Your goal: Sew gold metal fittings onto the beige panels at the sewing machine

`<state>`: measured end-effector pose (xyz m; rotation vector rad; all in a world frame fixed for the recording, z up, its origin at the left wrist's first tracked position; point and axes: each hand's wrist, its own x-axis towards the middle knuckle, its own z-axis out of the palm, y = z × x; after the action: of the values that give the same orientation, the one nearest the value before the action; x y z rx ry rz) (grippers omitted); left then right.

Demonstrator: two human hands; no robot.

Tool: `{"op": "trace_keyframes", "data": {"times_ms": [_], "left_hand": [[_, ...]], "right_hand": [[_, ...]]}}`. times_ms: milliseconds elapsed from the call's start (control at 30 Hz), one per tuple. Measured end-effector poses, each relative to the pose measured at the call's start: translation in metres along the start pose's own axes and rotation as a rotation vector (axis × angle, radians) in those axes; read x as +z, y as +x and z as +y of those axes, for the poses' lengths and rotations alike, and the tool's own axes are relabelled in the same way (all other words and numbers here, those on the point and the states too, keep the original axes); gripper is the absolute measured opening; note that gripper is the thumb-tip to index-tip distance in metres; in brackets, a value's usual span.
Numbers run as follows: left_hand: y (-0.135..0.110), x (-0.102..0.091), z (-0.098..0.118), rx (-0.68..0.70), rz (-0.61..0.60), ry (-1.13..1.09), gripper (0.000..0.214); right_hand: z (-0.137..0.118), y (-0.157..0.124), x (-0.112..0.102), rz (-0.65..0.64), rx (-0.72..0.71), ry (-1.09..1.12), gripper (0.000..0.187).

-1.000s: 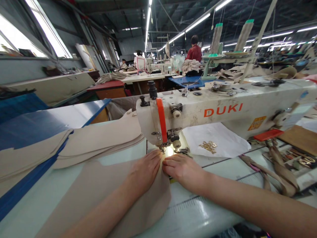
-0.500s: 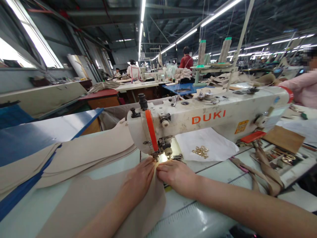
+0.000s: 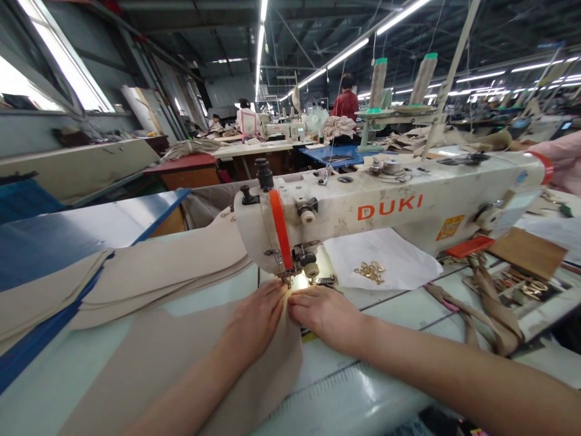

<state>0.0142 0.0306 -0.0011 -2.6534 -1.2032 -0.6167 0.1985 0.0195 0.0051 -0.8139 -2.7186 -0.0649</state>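
The tan cloth [image 3: 190, 363] lies flat on the tabletop [image 3: 363, 387]. It runs from the near edge up to the needle [image 3: 289, 280] of the sewing machine [image 3: 394, 209].

The fingertips are very close to the needle. I think a finger could get poked if a hand slides a bit too far forward. The cloth could also bunch up or turn crooked if one hand pushes harder than the other.

The left hand [image 3: 256, 321] rests on top of the cloth, with its fingers stretched out and pressing down. The right hand [image 3: 324, 315] lies at the cloth's right edge, also flat, and its fingertips meet the left ones just in front of the needle. Neither hand is closed around anything. They only press, so most of the cloth lies under and behind the left hand, toward the near edge.

Toward the left edge of the tabletop is a pile of more tan pieces [image 3: 149, 272]. Behind the right hand, under the machine's arm, a white sheet [image 3: 394, 260] holds little gold rings [image 3: 370, 270]. Brown straps [image 3: 490, 309] lie toward the right edge.
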Motion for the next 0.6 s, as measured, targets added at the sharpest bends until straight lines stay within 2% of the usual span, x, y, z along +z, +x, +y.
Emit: {"op": "trace_keyframes", "data": {"times_ms": [267, 467, 600], "left_hand": [[0.001, 0.001, 0.0, -0.055, -0.009, -0.012, 0.031], [-0.033, -0.013, 0.013, -0.062, 0.032, -0.013, 0.031], [-0.052, -0.031, 0.029, -0.158, -0.005, 0.013, 0.032]], "right_hand": [[0.001, 0.001, -0.004, -0.019, 0.007, 0.027, 0.013], [-0.015, -0.005, -0.004, 0.023, -0.162, 0.058, 0.019], [-0.024, -0.008, -0.001, 0.07, -0.244, 0.058, 0.018]]}}
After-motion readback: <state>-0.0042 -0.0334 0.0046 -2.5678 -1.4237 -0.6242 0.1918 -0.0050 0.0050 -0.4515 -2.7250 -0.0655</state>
